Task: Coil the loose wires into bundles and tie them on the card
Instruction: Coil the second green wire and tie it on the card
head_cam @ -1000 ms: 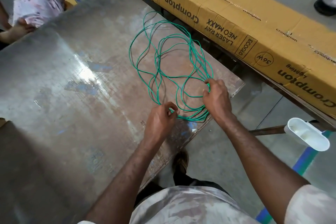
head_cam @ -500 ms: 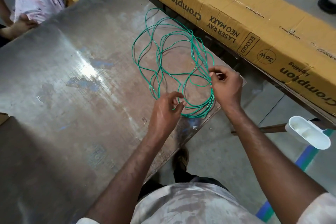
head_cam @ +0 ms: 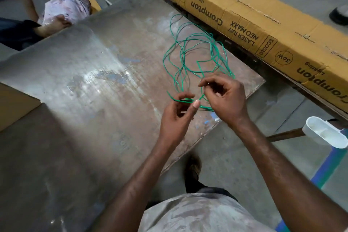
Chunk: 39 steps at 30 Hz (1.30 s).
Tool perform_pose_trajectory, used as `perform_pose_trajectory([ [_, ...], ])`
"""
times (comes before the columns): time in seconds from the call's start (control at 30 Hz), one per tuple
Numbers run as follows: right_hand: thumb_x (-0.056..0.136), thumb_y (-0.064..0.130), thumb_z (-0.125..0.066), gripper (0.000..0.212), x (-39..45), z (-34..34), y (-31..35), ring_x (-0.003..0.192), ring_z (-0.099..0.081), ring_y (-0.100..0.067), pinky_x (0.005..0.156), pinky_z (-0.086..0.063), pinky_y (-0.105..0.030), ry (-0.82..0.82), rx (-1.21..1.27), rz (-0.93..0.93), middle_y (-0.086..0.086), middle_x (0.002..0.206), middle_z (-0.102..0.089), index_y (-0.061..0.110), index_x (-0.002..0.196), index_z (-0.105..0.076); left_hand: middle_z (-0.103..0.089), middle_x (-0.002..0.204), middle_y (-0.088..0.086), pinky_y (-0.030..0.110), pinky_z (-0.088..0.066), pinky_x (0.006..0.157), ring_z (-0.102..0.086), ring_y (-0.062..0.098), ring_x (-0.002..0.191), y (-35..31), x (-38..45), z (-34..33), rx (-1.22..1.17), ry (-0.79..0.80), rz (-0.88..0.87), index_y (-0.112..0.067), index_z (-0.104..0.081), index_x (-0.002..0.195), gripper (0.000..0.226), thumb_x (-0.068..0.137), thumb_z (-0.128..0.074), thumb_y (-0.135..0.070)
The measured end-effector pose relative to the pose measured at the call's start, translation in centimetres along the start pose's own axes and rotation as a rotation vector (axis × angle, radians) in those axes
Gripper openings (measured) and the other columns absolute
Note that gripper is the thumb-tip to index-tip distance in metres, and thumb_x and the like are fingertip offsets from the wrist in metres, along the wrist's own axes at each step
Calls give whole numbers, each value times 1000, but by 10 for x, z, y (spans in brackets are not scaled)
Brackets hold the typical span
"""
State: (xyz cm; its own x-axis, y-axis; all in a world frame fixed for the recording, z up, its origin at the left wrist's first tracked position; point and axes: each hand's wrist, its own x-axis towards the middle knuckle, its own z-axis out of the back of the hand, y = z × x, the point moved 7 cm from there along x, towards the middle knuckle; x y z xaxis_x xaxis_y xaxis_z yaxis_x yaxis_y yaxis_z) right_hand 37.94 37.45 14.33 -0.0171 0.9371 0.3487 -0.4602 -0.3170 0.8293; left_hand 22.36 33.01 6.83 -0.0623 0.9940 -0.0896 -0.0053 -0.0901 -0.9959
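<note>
A loose tangle of green wire [head_cam: 195,56] lies on the worn desk [head_cam: 105,84], just beside a long cardboard box [head_cam: 263,30]. The left hand [head_cam: 177,117] pinches a strand at the tangle's near edge; the right hand [head_cam: 226,98], fingers curled, grips neighbouring loops.

The right hand [head_cam: 224,98] covers the near loops of the green wire [head_cam: 190,56]; the picture's right edge cuts off the cardboard box [head_cam: 244,20].

Dim, glare on table [head_cam: 105,81], wide-angle edge warp.
</note>
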Motion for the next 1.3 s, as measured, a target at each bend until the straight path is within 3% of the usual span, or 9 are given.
perform_pose_trajectory([
  [0.13, 85, -17, -64, 26, -46, -39, 77, 94, -74, -19, 72, -57, -42, 30, 6, 239, -7, 104, -75, 4, 91, -78, -73, 89, 20, 37, -57, 77, -69, 23, 83, 5, -48, 69, -204, -129, 47, -7, -63, 125, 24, 104, -68, -19],
  [0.37, 82, -17, -69, 23, -166, -139, 191, 76, -68, -28, 66, -53, -38, 153, 57, 338, -7, 100, -72, 2, 90, -78, -70, 108, 18, 37, -59, 85, -70, 23, 88, 14, -158, 201, -256, -223, -35, -26, -49, 148, 66, 93, -77, -4],
  [0.5, 86, -11, -67, 18, -234, -193, 242, 80, -67, -16, 70, -53, -29, 257, 109, 370, -7, 101, -71, 2, 93, -78, -73, 110, 17, 19, -52, 77, -70, 3, 84, 9, -236, 274, 15, -244, -130, -16, -75, 114, 20, 104, -64, -3],
  [0.6, 80, -16, -69, 25, -277, -227, 285, 83, -68, -11, 74, -50, -24, 337, 162, 385, -7, 100, -71, 3, 93, -79, -72, 103, 16, 24, -54, 76, -68, 3, 85, 11, -291, 323, 82, -300, -177, -40, -77, 103, 38, 107, -60, -6],
  [0.7, 75, -20, -68, 29, -314, -255, 327, 82, -69, -16, 72, -52, -27, 439, 219, 424, -9, 98, -71, 1, 91, -79, -76, 96, 12, 45, -56, 80, -72, 22, 88, 23, -335, 366, 37, -346, -165, -21, -78, 105, 18, 103, -61, -14],
  [0.87, 77, -17, -66, 28, -366, -299, 373, 82, -67, -10, 70, -53, -31, 675, 277, 486, -9, 97, -72, 2, 92, -80, -75, 81, -8, 20, -54, 73, -68, -5, 78, 28, -389, 412, -49, -454, -136, 0, -69, 92, 14, 82, -68, -10],
  [0.93, 77, -17, -69, 28, -377, -311, 382, 84, -66, -5, 73, -51, -25, 721, 287, 495, -8, 98, -73, 3, 92, -81, -74, 90, 5, 32, -56, 73, -71, 1, 85, 37, -402, 433, 60, -558, -109, 3, -70, 98, 19, 82, -75, -6],
  [1.1, 75, -19, -70, 28, -396, -331, 391, 78, -60, 7, 72, -45, -15, 786, 328, 485, 1, 93, -69, 2, 91, -81, -66, 117, 23, 65, -54, 95, -67, 42, 110, 33, -431, 460, 108, -699, -197, -38, -74, 109, 33, 85, -63, -18],
  [1.3, 74, -17, -68, 31, -404, -342, 386, 73, -63, -3, 67, -48, -22, 761, 359, 379, 0, 92, -71, 4, 92, -81, -79, 91, -12, 27, -57, 73, -74, 5, 85, 18, -450, 453, 133, -604, -221, -39, -76, 94, 35, 96, -54, -11],
])
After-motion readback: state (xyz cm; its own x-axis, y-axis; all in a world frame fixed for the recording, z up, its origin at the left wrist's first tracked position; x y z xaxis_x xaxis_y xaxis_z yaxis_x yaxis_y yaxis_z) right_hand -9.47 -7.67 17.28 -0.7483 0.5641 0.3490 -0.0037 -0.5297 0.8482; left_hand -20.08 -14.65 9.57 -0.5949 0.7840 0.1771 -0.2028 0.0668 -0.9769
